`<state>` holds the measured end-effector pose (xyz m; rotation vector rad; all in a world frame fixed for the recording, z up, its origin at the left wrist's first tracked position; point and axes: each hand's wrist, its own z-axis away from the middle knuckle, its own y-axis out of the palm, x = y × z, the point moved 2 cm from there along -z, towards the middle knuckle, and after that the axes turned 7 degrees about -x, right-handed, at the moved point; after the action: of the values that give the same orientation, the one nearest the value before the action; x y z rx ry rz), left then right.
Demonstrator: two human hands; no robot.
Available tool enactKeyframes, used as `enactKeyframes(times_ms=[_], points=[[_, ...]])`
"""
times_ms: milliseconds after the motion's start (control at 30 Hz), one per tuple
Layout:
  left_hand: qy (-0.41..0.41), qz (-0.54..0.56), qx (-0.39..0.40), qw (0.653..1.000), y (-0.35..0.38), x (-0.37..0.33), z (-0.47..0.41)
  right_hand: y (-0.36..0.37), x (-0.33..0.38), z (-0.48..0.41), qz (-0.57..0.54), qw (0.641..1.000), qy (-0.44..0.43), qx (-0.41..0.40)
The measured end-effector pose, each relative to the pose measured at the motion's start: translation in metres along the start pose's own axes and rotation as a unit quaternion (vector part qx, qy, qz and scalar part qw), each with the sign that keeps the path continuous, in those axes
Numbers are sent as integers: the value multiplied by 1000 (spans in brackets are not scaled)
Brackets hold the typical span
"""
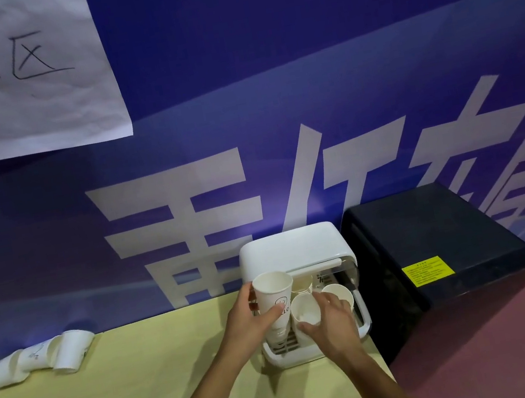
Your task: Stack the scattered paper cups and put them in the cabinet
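Observation:
A small white cabinet stands open at the table's right end. My left hand grips a tall stack of white paper cups, upright at the cabinet's left front. My right hand holds another white paper cup by its side, just right of the stack. Two more cups, one at the right and one behind, stand inside the cabinet. A row of nested cups lies on its side at the table's far left.
The yellow-green table runs along a blue banner wall with white lettering. A black box with a yellow label sits on the reddish floor right of the table. A white paper sign hangs at the upper left.

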<state>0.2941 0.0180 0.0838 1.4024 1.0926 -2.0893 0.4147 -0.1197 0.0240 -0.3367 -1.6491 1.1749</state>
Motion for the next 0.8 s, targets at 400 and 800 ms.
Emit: enactKeyframes(times_ms=[400, 800], points=[[52, -1, 31, 998, 21, -7, 5, -44, 31, 16, -354, 935, 3, 3], [62, -15, 25, 998, 52, 6, -3, -70, -33, 7, -296, 944, 71, -130]])
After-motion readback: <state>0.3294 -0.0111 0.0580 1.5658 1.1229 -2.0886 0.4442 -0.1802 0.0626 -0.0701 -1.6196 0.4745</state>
